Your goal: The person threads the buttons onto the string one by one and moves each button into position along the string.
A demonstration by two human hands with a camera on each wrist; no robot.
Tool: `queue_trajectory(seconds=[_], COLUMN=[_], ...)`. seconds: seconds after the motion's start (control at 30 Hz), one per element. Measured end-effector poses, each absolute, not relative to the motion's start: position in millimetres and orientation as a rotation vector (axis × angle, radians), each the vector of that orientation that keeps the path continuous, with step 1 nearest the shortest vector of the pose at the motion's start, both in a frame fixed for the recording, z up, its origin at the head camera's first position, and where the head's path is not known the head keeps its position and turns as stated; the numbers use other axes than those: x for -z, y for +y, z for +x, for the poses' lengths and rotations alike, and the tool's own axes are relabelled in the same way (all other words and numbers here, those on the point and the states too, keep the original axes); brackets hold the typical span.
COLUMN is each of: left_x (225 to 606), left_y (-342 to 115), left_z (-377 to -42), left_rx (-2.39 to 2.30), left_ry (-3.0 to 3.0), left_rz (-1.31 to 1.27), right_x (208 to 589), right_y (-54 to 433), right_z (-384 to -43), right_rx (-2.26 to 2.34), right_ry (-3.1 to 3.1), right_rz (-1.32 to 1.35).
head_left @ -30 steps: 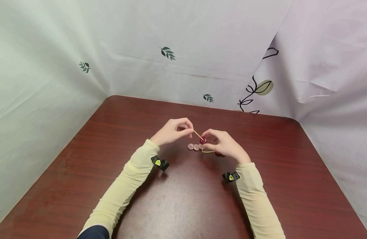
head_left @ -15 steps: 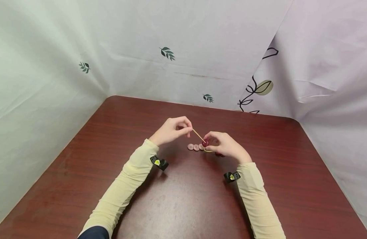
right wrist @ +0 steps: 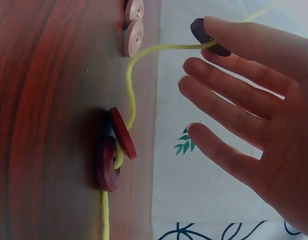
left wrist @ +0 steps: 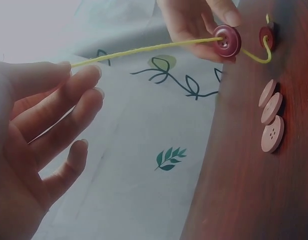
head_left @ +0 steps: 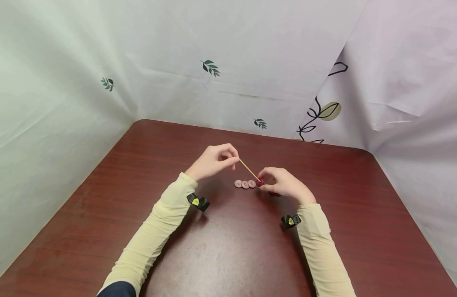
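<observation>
Between finger and thumb my left hand pinches one end of a yellow cord, which runs taut down to a dark red button. The cord passes through that button's hole. My right hand pinches the same button by its rim, just above the table. Beyond it the cord sags to two more dark red buttons threaded on it, one leaning on the other. Three pink buttons lie in an overlapping row on the table, left of my right hand.
The reddish-brown wooden table stretches around both forearms. White cloth with leaf prints hangs behind the table and along its sides. A black strap device sits at each wrist.
My right hand has slid the dark red button along the cord, rightward and down, away from my left hand. The stretch of cord between the hands has grown longer. My left hand barely moved.
</observation>
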State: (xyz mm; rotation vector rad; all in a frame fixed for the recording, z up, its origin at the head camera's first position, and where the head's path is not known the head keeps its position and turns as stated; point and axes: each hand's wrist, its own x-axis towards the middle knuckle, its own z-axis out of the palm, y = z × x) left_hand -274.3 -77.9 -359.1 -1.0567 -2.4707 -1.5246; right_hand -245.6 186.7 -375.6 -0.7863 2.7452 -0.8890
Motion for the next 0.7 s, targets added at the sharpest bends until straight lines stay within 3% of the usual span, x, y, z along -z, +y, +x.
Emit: queue_trajectory(seconds=[0.7], left_x=[350], left_y=[-78], left_z=[-268], left_rx=[1.540], left_ry=[-2.454], left_rz=[-0.938], right_x=[381], right_y=[202], right_z=[-249], right_rx=[0.641], right_ry=[2.816], right_rz=[-0.822])
